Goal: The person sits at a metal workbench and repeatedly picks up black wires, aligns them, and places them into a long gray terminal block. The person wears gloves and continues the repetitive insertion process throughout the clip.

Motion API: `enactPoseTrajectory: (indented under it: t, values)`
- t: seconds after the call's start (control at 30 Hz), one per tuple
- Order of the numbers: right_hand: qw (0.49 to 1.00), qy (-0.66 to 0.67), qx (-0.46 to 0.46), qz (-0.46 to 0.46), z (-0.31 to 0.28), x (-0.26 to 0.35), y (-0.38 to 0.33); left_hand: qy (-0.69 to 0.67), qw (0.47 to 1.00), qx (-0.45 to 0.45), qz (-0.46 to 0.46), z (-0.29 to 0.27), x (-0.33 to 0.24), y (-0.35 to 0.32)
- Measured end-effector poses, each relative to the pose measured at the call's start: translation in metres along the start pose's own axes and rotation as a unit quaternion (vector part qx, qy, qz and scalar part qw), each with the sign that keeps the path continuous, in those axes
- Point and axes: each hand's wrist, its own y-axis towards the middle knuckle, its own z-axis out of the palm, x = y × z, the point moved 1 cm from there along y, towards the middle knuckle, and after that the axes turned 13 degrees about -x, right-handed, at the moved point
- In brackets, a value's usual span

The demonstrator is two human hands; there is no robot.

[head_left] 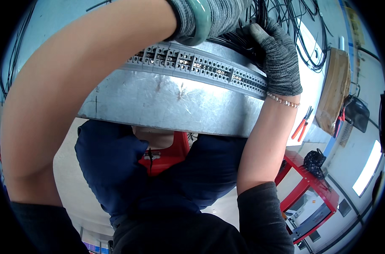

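My right hand (280,57), in a grey knitted glove, is closed around a bundle of black wires (260,13), its thumb pressed toward the fingers. From the left, my left forearm reaches across to the top edge. My gloved left hand (228,17), with a green bangle over the glove, is beside the same bundle; its fingers are cut off by the picture's edge. Just below both hands runs a long grey row of terminal blocks (192,64) with metal screws. More black wires lie behind the row, partly hidden by my hands.
A bare metal panel edge (175,99) lies between the terminal row and my lap. Orange-handled pliers (301,125) lie right of my right forearm, near a cardboard box (334,91). Loose black wires (313,63) spread at the upper right. A red metal cart (311,182) stands lower right.
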Motion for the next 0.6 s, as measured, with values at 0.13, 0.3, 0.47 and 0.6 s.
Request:
enactPoseTrajectory:
  t: [0.13,0.3,0.47,0.6]
  values:
    - [0.999,-0.022,0.007,-0.035,-0.001,-0.001,0.0,0.039,0.996,-0.067,-0.036,0.011,-0.001,0.008]
    - [0.999,-0.037,0.012,-0.021,0.0,0.005,-0.005,0.087,0.976,-0.15,-0.132,0.015,-0.002,0.011]
    - [0.998,-0.05,0.032,-0.024,-0.007,0.011,-0.008,0.202,0.959,-0.162,-0.114,0.025,-0.002,-0.029]
    - [0.998,-0.026,0.024,-0.044,-0.01,0.005,-0.006,0.303,0.906,-0.293,-0.041,0.014,-0.014,-0.055]
